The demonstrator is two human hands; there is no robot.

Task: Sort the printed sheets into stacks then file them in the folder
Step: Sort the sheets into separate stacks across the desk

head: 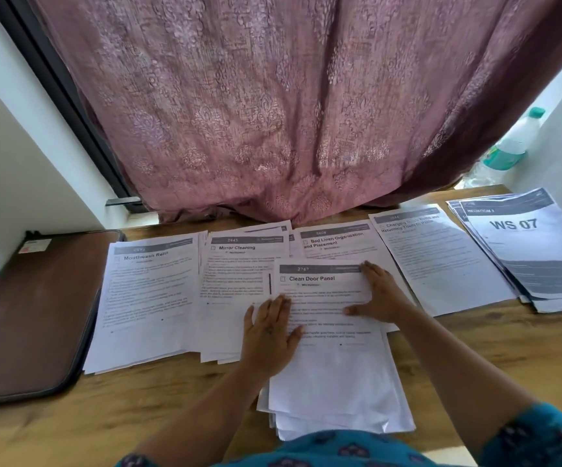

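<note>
Left hand (269, 335): yours, fingers straight & spread, palm flat on left edge of the near stack; holds nothing.
Right hand (382, 293): yours, fingers straight, thumb out to the side, lying flat on upper right of the same top sheet; no pinch.
Near stack (333, 375): loose pile in front of you, centre of table, edges uneven; top sheet reads "Clean Door Panel". Overlaps lower part of the Mirror Cleaning pile.
Mouthwash pile (145, 298): far left of the row, just beside the folder, top sheet "Mouthwash Refill".
Mirror Cleaning pile (236, 281): next right, touching Mouthwash pile, sheets fanned at top.
Bed Linen pile (337, 242): behind your right hand, partly covered by near stack.
Charging pile (441, 261): right of that, title partly blurred.
WS 07 pile (535, 251): far right, fanned, cover sheet w/ dark bands.
Folder (27, 315): brown, zip edge, lying flat & closed at left end of table; can't tell what's inside. Small label at its top corner.
Table (475, 348): wood, holds all piles.
Curtain (289, 106): mauve, patterned, hem touching table's back edge.
Bottle (512, 143): plastic, teal cap, upright at back right.
</note>
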